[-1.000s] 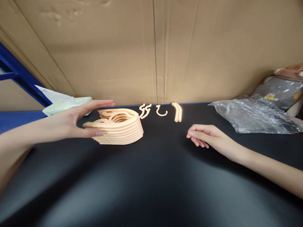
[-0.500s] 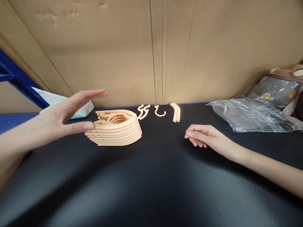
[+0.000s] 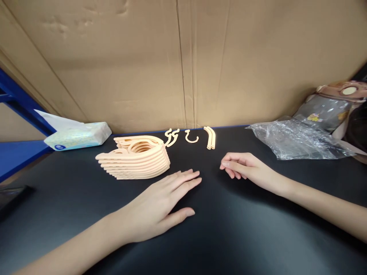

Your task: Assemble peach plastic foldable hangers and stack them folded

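My left hand (image 3: 160, 202) lies palm down on the black tabletop, fingers stretched out and thumb apart, holding nothing. Just beyond it rests a neat stack of cream-coloured folding hangers (image 3: 140, 164), with the hand close to the stack's front right side. My right hand (image 3: 239, 166) rests at the right with its fingers curled in and the thumb against the index finger; nothing shows in it. Behind the hands, along the table's back edge, lie a pair of loose hooks (image 3: 172, 137), a single hook (image 3: 190, 138) and two slim curved hanger arms (image 3: 210, 138).
A tissue pack (image 3: 80, 135) lies at the back left by a blue metal frame (image 3: 20, 99). Crumpled clear plastic (image 3: 295, 139) and a grey-brown bag (image 3: 327, 107) are at the right. A cardboard wall (image 3: 137, 68) rises behind the black table (image 3: 243, 236).
My left hand has come down from above the hanger stack, moving right and toward me, onto the table. My right hand keeps its pose. The view has shifted slightly.
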`<act>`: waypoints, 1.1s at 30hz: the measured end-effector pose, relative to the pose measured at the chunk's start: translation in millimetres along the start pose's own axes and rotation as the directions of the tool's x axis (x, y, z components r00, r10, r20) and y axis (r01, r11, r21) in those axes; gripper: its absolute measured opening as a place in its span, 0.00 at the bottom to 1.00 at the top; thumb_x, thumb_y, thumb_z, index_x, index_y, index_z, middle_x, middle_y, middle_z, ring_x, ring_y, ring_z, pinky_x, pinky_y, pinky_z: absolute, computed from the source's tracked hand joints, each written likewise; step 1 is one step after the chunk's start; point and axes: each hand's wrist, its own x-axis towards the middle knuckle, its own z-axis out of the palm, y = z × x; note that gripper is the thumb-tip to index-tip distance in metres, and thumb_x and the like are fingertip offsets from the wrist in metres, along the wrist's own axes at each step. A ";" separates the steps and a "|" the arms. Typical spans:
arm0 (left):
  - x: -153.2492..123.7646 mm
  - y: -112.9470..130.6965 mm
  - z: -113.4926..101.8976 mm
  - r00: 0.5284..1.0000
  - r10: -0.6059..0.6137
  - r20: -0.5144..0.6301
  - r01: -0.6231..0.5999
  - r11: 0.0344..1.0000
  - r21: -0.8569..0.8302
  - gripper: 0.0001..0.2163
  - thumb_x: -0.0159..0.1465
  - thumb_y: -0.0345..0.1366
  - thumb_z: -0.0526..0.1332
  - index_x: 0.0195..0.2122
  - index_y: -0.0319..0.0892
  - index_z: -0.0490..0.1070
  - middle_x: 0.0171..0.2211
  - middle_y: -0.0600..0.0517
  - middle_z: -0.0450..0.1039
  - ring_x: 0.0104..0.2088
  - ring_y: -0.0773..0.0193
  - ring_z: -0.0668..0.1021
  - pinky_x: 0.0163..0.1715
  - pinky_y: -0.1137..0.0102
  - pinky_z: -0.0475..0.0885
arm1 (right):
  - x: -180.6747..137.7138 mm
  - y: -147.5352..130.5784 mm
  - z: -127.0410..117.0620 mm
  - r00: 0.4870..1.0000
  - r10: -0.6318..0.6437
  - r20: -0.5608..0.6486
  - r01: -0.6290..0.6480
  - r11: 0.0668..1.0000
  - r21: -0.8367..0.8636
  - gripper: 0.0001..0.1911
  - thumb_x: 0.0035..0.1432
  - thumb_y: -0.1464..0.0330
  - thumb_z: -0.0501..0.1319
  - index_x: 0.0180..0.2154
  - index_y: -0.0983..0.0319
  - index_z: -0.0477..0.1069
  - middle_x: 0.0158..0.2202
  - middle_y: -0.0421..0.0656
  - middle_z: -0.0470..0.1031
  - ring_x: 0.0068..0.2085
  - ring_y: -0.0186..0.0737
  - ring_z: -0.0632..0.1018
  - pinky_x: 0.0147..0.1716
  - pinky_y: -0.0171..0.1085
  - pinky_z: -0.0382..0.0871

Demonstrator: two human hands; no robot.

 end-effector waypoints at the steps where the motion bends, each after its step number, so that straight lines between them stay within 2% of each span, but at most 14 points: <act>1: 0.1 -1.2 -1.1 0.999 -0.017 0.029 0.017 1.000 0.004 0.24 0.71 0.43 0.53 0.67 0.46 0.53 0.67 0.48 0.56 0.67 0.54 0.60 0.63 0.54 0.62 | 0.3 -0.1 0.2 1.000 0.001 0.001 -0.001 1.000 -0.008 0.14 0.65 0.59 0.56 0.34 0.62 0.71 0.24 0.37 0.68 0.26 0.29 0.67 0.22 0.31 0.56; 4: 0.4 -2.3 -2.1 0.996 -0.044 0.083 0.043 0.999 0.007 0.23 0.72 0.43 0.52 0.66 0.46 0.56 0.67 0.48 0.55 0.67 0.52 0.60 0.63 0.51 0.61 | 2.1 -0.7 -0.1 1.000 -0.007 0.006 0.007 0.999 -0.051 0.14 0.65 0.58 0.55 0.35 0.62 0.71 0.24 0.37 0.67 0.25 0.29 0.67 0.21 0.31 0.57; 9: -0.6 -4.4 3.5 0.999 -0.036 0.022 0.036 0.999 -0.027 0.23 0.71 0.44 0.52 0.66 0.49 0.55 0.68 0.50 0.54 0.67 0.52 0.60 0.64 0.52 0.60 | 8.2 -7.8 0.1 1.000 -0.019 0.012 0.021 0.987 -0.162 0.15 0.65 0.60 0.51 0.36 0.63 0.70 0.24 0.37 0.67 0.22 0.29 0.67 0.19 0.31 0.59; 13: -0.3 -4.7 2.6 0.998 -0.036 0.053 0.037 0.999 -0.016 0.23 0.72 0.44 0.51 0.66 0.47 0.55 0.68 0.49 0.54 0.67 0.53 0.59 0.65 0.52 0.59 | 21.1 -20.3 4.1 0.994 -0.090 0.058 0.104 0.938 -0.330 0.16 0.67 0.61 0.48 0.38 0.64 0.70 0.24 0.39 0.70 0.21 0.31 0.68 0.19 0.31 0.61; 16: 0.6 -3.0 -0.8 0.998 -0.031 0.049 0.032 0.999 -0.020 0.23 0.72 0.44 0.52 0.66 0.45 0.57 0.67 0.48 0.55 0.67 0.53 0.60 0.65 0.53 0.58 | 43.4 -30.9 6.9 0.969 -0.226 0.100 0.244 0.822 -0.515 0.11 0.66 0.66 0.51 0.39 0.62 0.71 0.29 0.41 0.74 0.30 0.35 0.74 0.30 0.34 0.67; 18: 0.9 -2.1 -2.5 0.998 -0.029 0.049 0.031 0.999 -0.024 0.22 0.71 0.43 0.53 0.65 0.45 0.58 0.67 0.47 0.56 0.66 0.53 0.61 0.65 0.53 0.59 | 66.1 -37.2 7.8 0.934 -0.329 0.136 0.335 0.684 -0.648 0.09 0.65 0.70 0.53 0.40 0.62 0.72 0.39 0.47 0.75 0.40 0.42 0.74 0.40 0.40 0.66; 20: 1.3 -2.0 -2.9 0.999 -0.023 0.045 0.024 0.999 -0.026 0.22 0.71 0.42 0.53 0.65 0.44 0.58 0.67 0.46 0.57 0.66 0.52 0.62 0.64 0.52 0.60 | 93.8 -41.9 8.7 0.898 -0.386 0.212 0.408 0.546 -0.731 0.11 0.64 0.74 0.53 0.43 0.63 0.72 0.45 0.50 0.74 0.47 0.47 0.72 0.45 0.43 0.64; 24: 2.5 -3.7 -1.1 0.999 -0.008 0.035 0.009 1.000 -0.022 0.22 0.71 0.41 0.53 0.65 0.43 0.58 0.66 0.44 0.57 0.66 0.51 0.62 0.63 0.51 0.61 | 152.4 -45.9 14.5 0.856 -0.400 0.328 0.472 0.344 -0.812 0.23 0.57 0.83 0.52 0.52 0.66 0.69 0.50 0.54 0.71 0.49 0.50 0.71 0.45 0.45 0.64; 27: 2.7 -5.4 0.5 1.000 0.002 0.027 -0.002 1.000 -0.026 0.22 0.71 0.40 0.54 0.65 0.43 0.58 0.66 0.45 0.58 0.66 0.52 0.62 0.64 0.52 0.60 | 187.5 -46.8 23.8 0.835 -0.360 0.416 0.518 0.260 -0.815 0.34 0.52 0.88 0.52 0.59 0.62 0.65 0.54 0.51 0.71 0.50 0.48 0.72 0.44 0.42 0.65; 30: 2.0 -6.9 1.9 1.000 0.016 -0.010 -0.016 0.999 -0.035 0.22 0.71 0.39 0.54 0.65 0.44 0.57 0.66 0.46 0.58 0.66 0.54 0.63 0.65 0.54 0.60 | 209.9 -49.7 32.7 0.817 -0.321 0.480 0.556 0.214 -0.803 0.33 0.56 0.86 0.53 0.61 0.60 0.64 0.55 0.48 0.72 0.51 0.45 0.73 0.41 0.38 0.65; 33: 1.6 -8.1 2.8 1.000 0.014 0.010 -0.014 1.000 -0.019 0.22 0.71 0.39 0.54 0.65 0.42 0.57 0.66 0.45 0.58 0.66 0.54 0.62 0.65 0.54 0.60 | 218.8 -55.2 35.6 0.805 -0.285 0.520 0.577 0.180 -0.796 0.25 0.59 0.82 0.55 0.56 0.60 0.70 0.51 0.46 0.77 0.48 0.43 0.75 0.38 0.36 0.64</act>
